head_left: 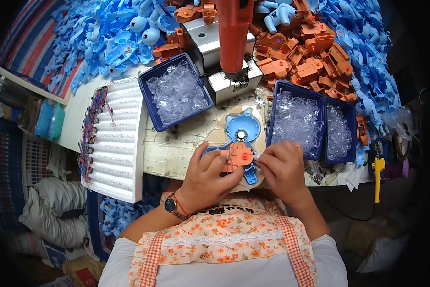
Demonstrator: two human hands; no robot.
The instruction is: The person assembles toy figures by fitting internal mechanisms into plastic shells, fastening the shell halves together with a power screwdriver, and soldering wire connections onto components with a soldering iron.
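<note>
A blue plastic toy shell [242, 125] with a round dark-and-silver part lies on a tan fixture [258, 138] in front of me. Over its lower part sits an orange housing [240, 155] with a red knob. My left hand [209, 171] rests on the left side of the housing, fingers bent, with thin wires near the fingertips. On the right side, my right hand [282, 168] pinches a small whitish piece at the edge of the housing; its exact shape is hidden by the fingers.
Blue bins of clear plastic parts [176, 93] [296, 119] [338, 131] flank the fixture. A red-and-silver machine [234, 43] stands behind it. Orange housings [315, 62] and blue shells [114, 38] are heaped at the back. A white foam tray [114, 143] with wired parts lies left.
</note>
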